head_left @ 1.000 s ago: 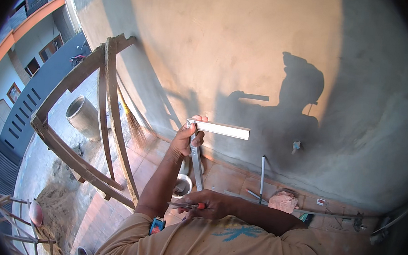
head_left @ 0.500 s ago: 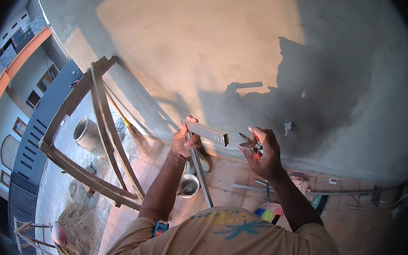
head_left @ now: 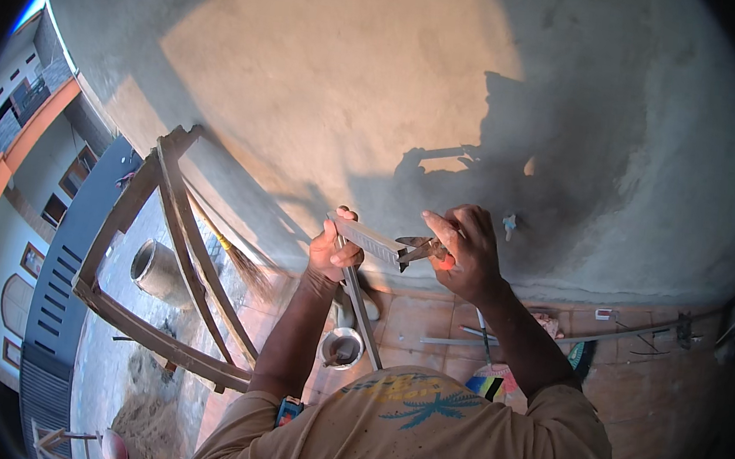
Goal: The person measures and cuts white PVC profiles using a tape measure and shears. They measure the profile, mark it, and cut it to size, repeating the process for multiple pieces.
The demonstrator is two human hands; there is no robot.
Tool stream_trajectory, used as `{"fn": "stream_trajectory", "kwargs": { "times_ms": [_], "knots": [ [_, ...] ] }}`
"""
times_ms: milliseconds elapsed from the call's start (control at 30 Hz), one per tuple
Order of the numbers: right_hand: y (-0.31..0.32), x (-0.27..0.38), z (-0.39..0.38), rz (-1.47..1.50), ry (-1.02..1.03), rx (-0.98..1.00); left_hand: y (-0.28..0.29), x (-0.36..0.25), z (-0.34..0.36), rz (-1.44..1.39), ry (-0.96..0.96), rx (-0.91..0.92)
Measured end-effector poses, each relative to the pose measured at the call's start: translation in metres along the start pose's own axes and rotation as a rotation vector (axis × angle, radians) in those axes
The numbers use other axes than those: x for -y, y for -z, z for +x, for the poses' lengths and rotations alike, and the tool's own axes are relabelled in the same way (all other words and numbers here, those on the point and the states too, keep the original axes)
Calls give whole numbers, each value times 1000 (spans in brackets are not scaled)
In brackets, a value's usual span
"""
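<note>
My left hand (head_left: 330,257) is closed around a light metal channel (head_left: 371,238), a thin profile bent sharply where I grip it. One ridged leg points right, and the other leg (head_left: 364,315) slants down toward my shirt. In my right hand (head_left: 472,254) are tin snips (head_left: 419,248) with red handles, mostly covered by my fingers. The snips' blades are at the right-hand end of the channel, with the tips at its edge. Whether the blades bite into the metal cannot be made out.
A plastered wall (head_left: 327,86) rises ahead. At left stands a wooden trestle frame (head_left: 125,200), with a broom (head_left: 246,263) and a concrete cylinder (head_left: 158,271) nearby. A metal bucket (head_left: 342,349) sits on the tiles below. Long strips (head_left: 550,340) lie along the wall's foot at right.
My right hand has moved left, bringing the snips from a gap away to the channel's end. My left hand keeps its grip on the channel.
</note>
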State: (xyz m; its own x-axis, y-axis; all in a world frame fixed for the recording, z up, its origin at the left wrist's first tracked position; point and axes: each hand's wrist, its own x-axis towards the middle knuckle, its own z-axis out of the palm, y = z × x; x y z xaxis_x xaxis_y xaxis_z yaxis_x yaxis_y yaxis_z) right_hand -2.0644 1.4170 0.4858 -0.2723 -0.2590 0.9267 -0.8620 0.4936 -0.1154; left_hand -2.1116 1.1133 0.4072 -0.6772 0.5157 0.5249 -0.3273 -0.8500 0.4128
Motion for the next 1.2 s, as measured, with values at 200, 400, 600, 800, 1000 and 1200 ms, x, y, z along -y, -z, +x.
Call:
{"fn": "stream_trajectory", "kwargs": {
  "times_ms": [200,400,600,800,1000,1200],
  "knots": [
    [2,-3,5,-84,69,-64,-3,4,1,26,45,-1],
    [5,-5,8,-144,133,-119,5,8,-4,3,74,-21],
    [13,-16,2,-141,153,-134,-1,21,9,49,104,30],
    [14,-29,-4,-129,169,-183,3,27,11,80,134,14],
    [19,-35,-19,-55,88,-106,13,36,5,103,133,-72],
    [9,-43,-22,-22,55,-74,15,51,-15,40,80,-153]
  ]
}}
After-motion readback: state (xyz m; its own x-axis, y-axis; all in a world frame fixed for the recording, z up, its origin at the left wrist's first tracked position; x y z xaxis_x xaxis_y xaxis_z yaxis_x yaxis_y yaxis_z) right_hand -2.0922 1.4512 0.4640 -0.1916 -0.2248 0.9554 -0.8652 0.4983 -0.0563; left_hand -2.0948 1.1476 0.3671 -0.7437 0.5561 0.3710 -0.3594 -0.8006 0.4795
